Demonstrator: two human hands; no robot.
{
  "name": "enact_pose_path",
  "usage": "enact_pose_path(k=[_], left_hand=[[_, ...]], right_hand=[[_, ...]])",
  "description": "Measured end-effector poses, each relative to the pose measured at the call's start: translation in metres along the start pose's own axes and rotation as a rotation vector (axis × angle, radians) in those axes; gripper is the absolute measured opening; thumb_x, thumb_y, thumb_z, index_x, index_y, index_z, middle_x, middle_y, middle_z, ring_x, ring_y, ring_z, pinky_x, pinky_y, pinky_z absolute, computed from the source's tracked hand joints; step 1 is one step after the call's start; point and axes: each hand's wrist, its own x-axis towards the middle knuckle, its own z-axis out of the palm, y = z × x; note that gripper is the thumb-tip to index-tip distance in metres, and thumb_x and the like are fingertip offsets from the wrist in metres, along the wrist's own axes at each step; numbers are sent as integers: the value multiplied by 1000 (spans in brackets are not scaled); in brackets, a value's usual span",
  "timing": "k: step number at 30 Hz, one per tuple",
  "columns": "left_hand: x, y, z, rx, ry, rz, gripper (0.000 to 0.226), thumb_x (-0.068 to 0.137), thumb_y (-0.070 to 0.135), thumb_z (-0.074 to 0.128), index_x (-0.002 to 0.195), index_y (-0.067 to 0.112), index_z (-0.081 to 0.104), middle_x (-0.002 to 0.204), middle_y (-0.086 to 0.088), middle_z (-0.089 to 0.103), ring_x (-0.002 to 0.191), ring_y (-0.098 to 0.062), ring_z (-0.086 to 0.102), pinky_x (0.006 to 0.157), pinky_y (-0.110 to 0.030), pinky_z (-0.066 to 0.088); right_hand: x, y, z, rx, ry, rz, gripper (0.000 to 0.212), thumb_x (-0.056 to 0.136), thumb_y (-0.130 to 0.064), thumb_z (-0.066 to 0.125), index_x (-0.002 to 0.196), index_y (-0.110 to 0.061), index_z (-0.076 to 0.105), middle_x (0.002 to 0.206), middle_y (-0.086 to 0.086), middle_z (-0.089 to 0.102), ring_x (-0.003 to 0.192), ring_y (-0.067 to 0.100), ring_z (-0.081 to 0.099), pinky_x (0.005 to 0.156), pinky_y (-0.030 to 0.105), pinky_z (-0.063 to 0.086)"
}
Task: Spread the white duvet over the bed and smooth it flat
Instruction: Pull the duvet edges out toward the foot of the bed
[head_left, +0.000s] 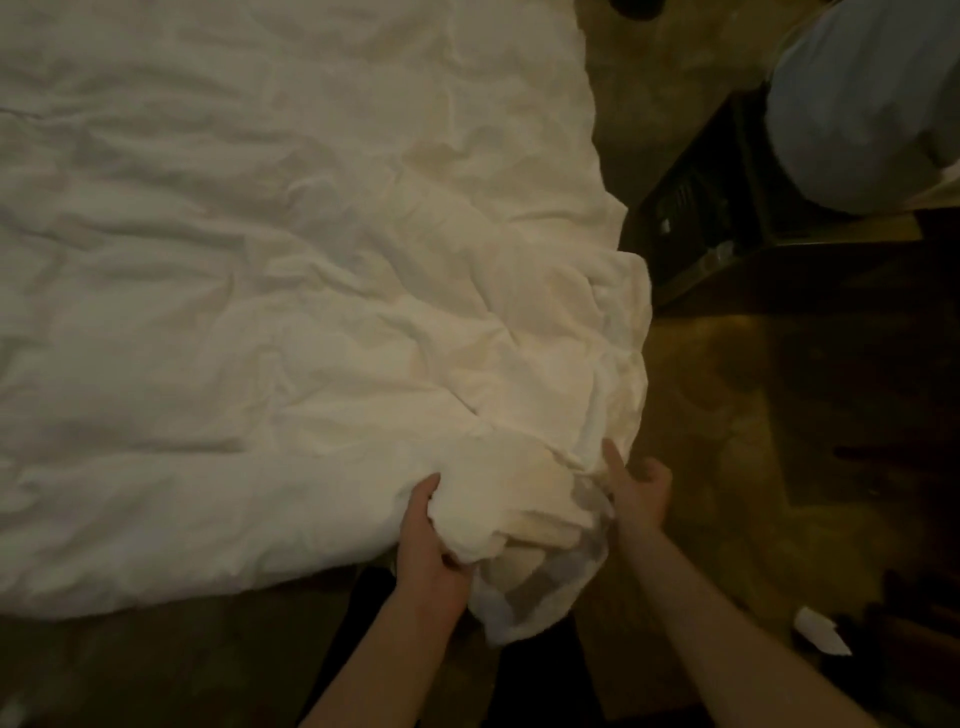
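Head-camera footage is being taken in dim, yellowish light, so fine detail is hard to read. Nearest the lens, two bare forearms are being extended from the bottom edge, where both are cut off. A bunched corner of the crumpled white fabric duvet (291, 291) is being gripped by the left hand (431, 551), its thumb lying on top of the folds and its fingers curled underneath, mostly hidden by cloth. The same corner is being touched from the other side by the right hand (636, 491): its index finger is being held straight against the fabric, while the remaining fingers are being kept loosely curled, and whether any cloth is pinched by them cannot be told. Below the hands, a thinner, half-translucent layer of the corner is hanging down over something dark that cannot be made out.

Beyond the hands, the duvet is lying spread over the bed, wrinkled throughout and cut off at the left and top edges; the bed itself is being hidden completely. Around it, mottled brownish flooring (727, 415) is being shown. At lower right, a small white scrap (821, 631) is lying on it. Farther off, at upper right, dark wooden furniture (779, 249) is barely readable, with a pale blue rounded bundle (857, 104) resting on it, partly cut off.
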Motion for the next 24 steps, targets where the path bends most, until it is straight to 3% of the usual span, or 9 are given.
enact_pose_path(k=[3, 5, 8, 10, 12, 14, 17, 21, 24], left_hand=[[7, 4, 6, 11, 25, 138, 47, 91, 37, 57, 132, 13, 59, 124, -12, 67, 117, -34, 60, 89, -43, 50], [5, 3, 7, 1, 2, 233, 48, 88, 35, 61, 131, 15, 60, 127, -9, 65, 118, -30, 60, 93, -41, 49], [4, -21, -3, 408, 210, 502, 33, 89, 16, 69, 120, 25, 61, 134, 2, 59, 116, -16, 58, 91, -26, 49], [6, -41, -5, 673, 322, 570, 51, 73, 16, 85, 118, 24, 62, 126, 7, 63, 110, -12, 61, 95, -29, 47], [4, -57, -8, 784, 347, 553, 68, 61, 15, 92, 119, 24, 58, 115, 14, 64, 105, -6, 61, 101, -28, 43], [1, -67, -13, 746, 374, 556, 49, 72, 8, 85, 109, 27, 59, 103, 19, 62, 98, -4, 60, 100, -25, 39], [13, -86, -29, 600, 467, 620, 54, 81, 21, 78, 130, 24, 57, 124, 11, 62, 116, -15, 57, 109, -36, 39], [49, -128, -53, 310, 548, 327, 53, 86, 6, 70, 135, -1, 52, 136, -16, 57, 115, -30, 57, 97, -40, 45], [65, -126, -49, 257, 519, 267, 38, 86, 3, 69, 123, -5, 60, 120, -21, 65, 107, -35, 62, 86, -38, 49]], right_hand=[[55, -27, 20, -130, -117, 107, 118, 62, -57, 84, 154, -23, 18, 159, 10, 23, 141, 39, 29, 108, 56, 35], [74, -37, 32, -133, -268, 255, 121, 63, -50, 87, 155, -18, 15, 159, 13, 23, 142, 41, 28, 108, 55, 34], [73, -34, 30, -90, -457, 288, 102, 72, -35, 85, 150, -3, 28, 152, 16, 37, 136, 35, 38, 109, 43, 36], [74, -33, 19, -102, -483, 256, 86, 77, -29, 80, 145, -2, 36, 144, 15, 46, 126, 33, 47, 101, 39, 42], [69, -48, 2, -129, -498, 206, 71, 76, -28, 76, 136, -5, 45, 133, 14, 53, 112, 31, 52, 92, 38, 46], [66, -73, -14, -125, -489, 88, 48, 78, -24, 70, 120, -8, 51, 121, 12, 57, 105, 30, 55, 89, 40, 49], [66, -112, -29, -106, -431, -219, 32, 86, -17, 64, 114, -5, 55, 102, 4, 59, 103, 27, 57, 86, 38, 50], [78, -127, -24, -195, -341, -257, 31, 96, -14, 53, 119, 6, 57, 108, 15, 60, 101, 30, 58, 79, 35, 45], [69, -142, -10, -145, -390, -355, 42, 98, -12, 52, 137, 0, 45, 118, 5, 50, 114, 24, 51, 89, 31, 39]])
